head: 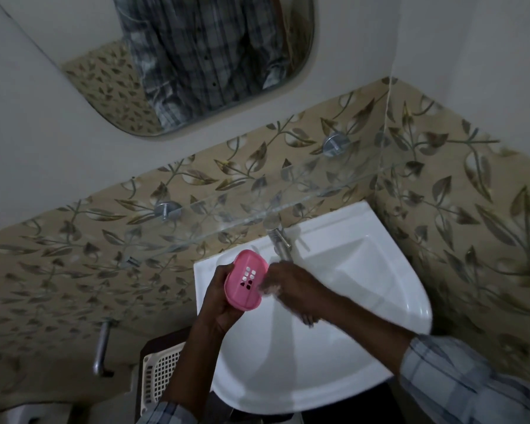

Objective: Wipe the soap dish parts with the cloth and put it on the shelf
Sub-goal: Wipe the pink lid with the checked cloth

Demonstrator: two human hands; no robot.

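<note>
Well, right hand blurred; maybe gripping a pale cloth, can't tell. Left hand clasps pink soap dish over sink, below glass shelf.

Pink oval plastic soap dish part: smooth, slight sheen, slotted. White ceramic corner sink: glossy glaze. Clear glass shelf on shiny metal wall pegs. Chrome tap: polished. Cream plastic lattice basket: matt.

Two hands, one pink soap dish, one sink, one mirror.
</note>
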